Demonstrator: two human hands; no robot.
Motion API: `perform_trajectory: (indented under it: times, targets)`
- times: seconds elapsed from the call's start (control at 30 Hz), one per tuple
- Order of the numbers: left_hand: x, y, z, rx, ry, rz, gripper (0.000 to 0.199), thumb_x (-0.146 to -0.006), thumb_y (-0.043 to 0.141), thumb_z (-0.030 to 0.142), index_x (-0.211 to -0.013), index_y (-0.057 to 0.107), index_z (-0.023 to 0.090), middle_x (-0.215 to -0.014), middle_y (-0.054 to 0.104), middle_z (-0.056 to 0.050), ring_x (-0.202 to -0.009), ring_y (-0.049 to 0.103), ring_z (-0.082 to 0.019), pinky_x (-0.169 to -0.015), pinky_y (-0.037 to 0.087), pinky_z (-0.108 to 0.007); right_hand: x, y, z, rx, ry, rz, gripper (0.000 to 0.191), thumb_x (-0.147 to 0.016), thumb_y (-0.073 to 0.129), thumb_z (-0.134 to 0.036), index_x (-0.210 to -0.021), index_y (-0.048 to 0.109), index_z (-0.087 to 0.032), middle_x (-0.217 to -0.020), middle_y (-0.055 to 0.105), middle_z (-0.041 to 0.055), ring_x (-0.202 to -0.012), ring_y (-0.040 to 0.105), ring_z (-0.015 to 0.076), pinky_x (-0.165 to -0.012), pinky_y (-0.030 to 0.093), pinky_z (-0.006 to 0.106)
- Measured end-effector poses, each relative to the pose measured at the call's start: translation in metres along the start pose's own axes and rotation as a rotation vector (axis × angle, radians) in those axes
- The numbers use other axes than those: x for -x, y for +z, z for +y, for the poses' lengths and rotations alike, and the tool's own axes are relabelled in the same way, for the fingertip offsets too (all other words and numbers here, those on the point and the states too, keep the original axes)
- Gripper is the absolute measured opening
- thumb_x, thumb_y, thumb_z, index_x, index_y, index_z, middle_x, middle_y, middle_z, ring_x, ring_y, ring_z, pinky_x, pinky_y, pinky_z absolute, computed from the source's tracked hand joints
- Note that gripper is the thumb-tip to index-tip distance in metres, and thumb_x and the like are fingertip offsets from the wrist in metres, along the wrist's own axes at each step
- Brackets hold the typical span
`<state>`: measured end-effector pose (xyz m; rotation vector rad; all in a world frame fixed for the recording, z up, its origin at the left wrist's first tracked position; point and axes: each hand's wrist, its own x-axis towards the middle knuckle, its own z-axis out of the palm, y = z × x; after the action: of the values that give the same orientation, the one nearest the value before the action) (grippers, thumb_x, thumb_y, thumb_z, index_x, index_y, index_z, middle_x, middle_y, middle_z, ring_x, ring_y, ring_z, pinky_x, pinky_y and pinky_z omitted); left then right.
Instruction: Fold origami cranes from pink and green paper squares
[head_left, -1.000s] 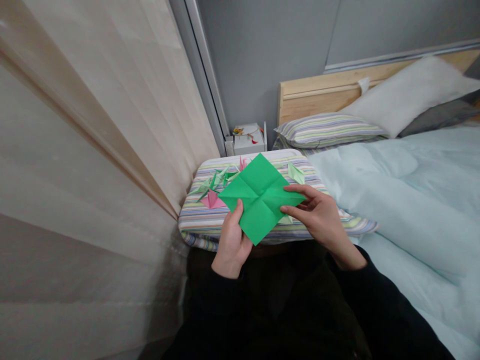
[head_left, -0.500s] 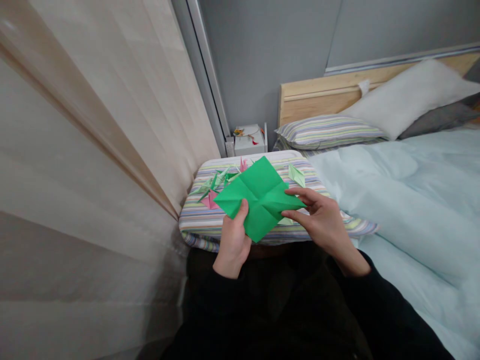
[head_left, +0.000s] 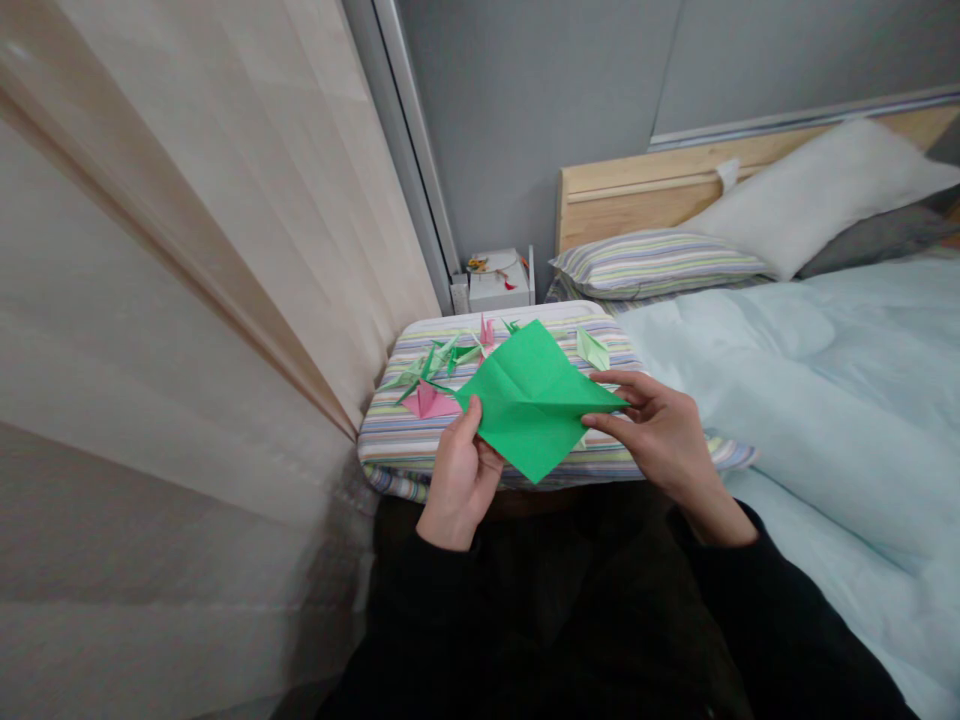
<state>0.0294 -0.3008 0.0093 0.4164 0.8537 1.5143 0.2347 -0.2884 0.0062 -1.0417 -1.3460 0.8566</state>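
Note:
A creased sheet of green origami paper (head_left: 529, 405) is held up between both hands, one corner toward me. My left hand (head_left: 461, 475) pinches its left corner, thumb on top and fingers underneath. At the right corner, my right hand (head_left: 656, 430) grips the paper between thumb and fingers. Behind the sheet, on a table with a striped cloth (head_left: 405, 440), lie several folded green paper pieces (head_left: 435, 360) and a pink folded piece (head_left: 429, 400). A pale green folded piece (head_left: 592, 350) rests at the table's right side.
A beige curtain (head_left: 225, 250) hangs close on the left. To the right is a bed with a light blue quilt (head_left: 810, 370) and a striped pillow (head_left: 667, 262). A small white cabinet (head_left: 499, 285) stands beyond the table, against the grey wall.
Green paper has shifted right and tilted, its surface now bending along a crease. My right hand has moved right with its corner; my left thumb now sits nearer the left corner.

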Motion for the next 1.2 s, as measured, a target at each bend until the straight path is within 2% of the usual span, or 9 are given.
perform_trajectory:
  times: [0.1,0.23,0.4,0.5,0.6,0.77,0.93,1.03,1.2]
  targets:
    - [0.004,-0.001,0.003,-0.076,0.018,-0.090,0.026,-0.085,0.078,0.028,-0.107,0.072,0.014,-0.103,0.081,-0.008,-0.094,0.077,-0.021,-0.096,0.060,-0.036,-0.001,-0.001,0.002,0.017,-0.019,0.048,0.041,-0.067,0.089,-0.030,-0.105,0.074,-0.022,-0.108,0.076,0.0063,-0.103,0.069,0.0263,-0.097,0.053,0.048]
    - [0.010,-0.004,-0.001,-0.167,0.030,-0.241,0.051,-0.074,0.087,0.022,-0.121,0.067,0.020,-0.108,0.080,-0.007,-0.101,0.076,-0.023,-0.097,0.059,-0.038,-0.001,-0.001,0.003,-0.023,-0.026,0.083,0.039,-0.068,0.089,-0.032,-0.103,0.075,-0.022,-0.104,0.076,0.0060,-0.100,0.070,0.0259,-0.097,0.055,0.048]
    - [0.005,-0.013,0.008,-0.227,0.165,-0.177,0.060,-0.070,0.089,0.020,-0.125,0.065,0.023,-0.102,0.079,-0.005,-0.098,0.075,-0.021,-0.096,0.057,-0.035,-0.003,-0.005,-0.002,-0.044,-0.014,0.058,0.028,-0.068,0.089,-0.034,-0.090,0.076,-0.022,-0.091,0.075,0.0039,-0.091,0.070,0.0246,-0.093,0.056,0.046]
    - [0.007,-0.011,0.028,-0.337,0.423,-0.046,0.073,-0.064,0.092,0.015,-0.130,0.063,0.027,-0.128,0.073,-0.006,-0.132,0.060,-0.023,-0.108,0.048,-0.030,-0.005,-0.012,-0.012,0.044,-0.106,0.006,0.017,-0.074,0.086,-0.034,-0.083,0.076,-0.024,-0.083,0.072,0.0034,-0.087,0.068,0.0241,-0.090,0.055,0.044]
    - [0.016,-0.001,0.046,-0.504,0.574,-0.160,0.060,-0.064,0.090,0.013,-0.120,0.072,0.024,-0.149,0.060,-0.007,-0.150,0.039,-0.027,-0.119,0.036,-0.034,-0.008,-0.017,-0.027,0.104,-0.253,-0.070,0.014,-0.075,0.085,-0.034,-0.080,0.075,-0.025,-0.091,0.070,0.0043,-0.095,0.066,0.0252,-0.093,0.052,0.044]
    - [0.029,0.020,0.036,-0.825,0.395,-0.457,0.019,-0.078,0.081,0.023,-0.096,0.083,0.021,-0.100,0.080,-0.009,-0.103,0.071,-0.029,-0.100,0.050,-0.036,-0.006,-0.007,-0.051,0.045,-0.127,-0.197,0.019,-0.078,0.082,-0.039,-0.082,0.072,-0.024,-0.084,0.072,0.0029,-0.082,0.068,0.0225,-0.081,0.057,0.039]
    - [0.026,0.031,0.016,-0.789,0.328,-0.493,0.018,-0.080,0.080,0.030,-0.068,0.076,0.018,-0.061,0.064,0.000,-0.057,0.053,-0.013,-0.055,0.040,-0.025,-0.005,0.012,-0.056,-0.117,-0.038,-0.218,0.033,-0.070,0.088,-0.041,-0.087,0.067,-0.022,-0.083,0.072,0.0025,-0.077,0.069,0.0205,-0.074,0.058,0.035]
    - [0.019,0.029,0.011,-0.701,0.358,-0.402,0.027,-0.078,0.081,0.031,-0.059,0.070,0.016,-0.053,0.055,0.003,-0.052,0.044,-0.009,-0.049,0.033,-0.022,-0.004,0.016,-0.051,-0.107,-0.042,-0.188,0.034,-0.070,0.088,-0.039,-0.086,0.064,-0.022,-0.082,0.070,0.0016,-0.077,0.068,0.0195,-0.074,0.056,0.034]
    - [0.009,0.018,0.001,-0.390,0.366,-0.181,0.020,-0.074,0.085,0.035,-0.075,0.075,0.017,-0.063,0.067,0.002,-0.054,0.054,-0.010,-0.051,0.045,-0.020,-0.002,0.011,-0.043,0.184,-0.070,-0.248,0.022,-0.078,0.080,-0.036,-0.075,0.065,-0.020,-0.073,0.066,-0.0004,-0.072,0.060,0.0174,-0.069,0.047,0.031]
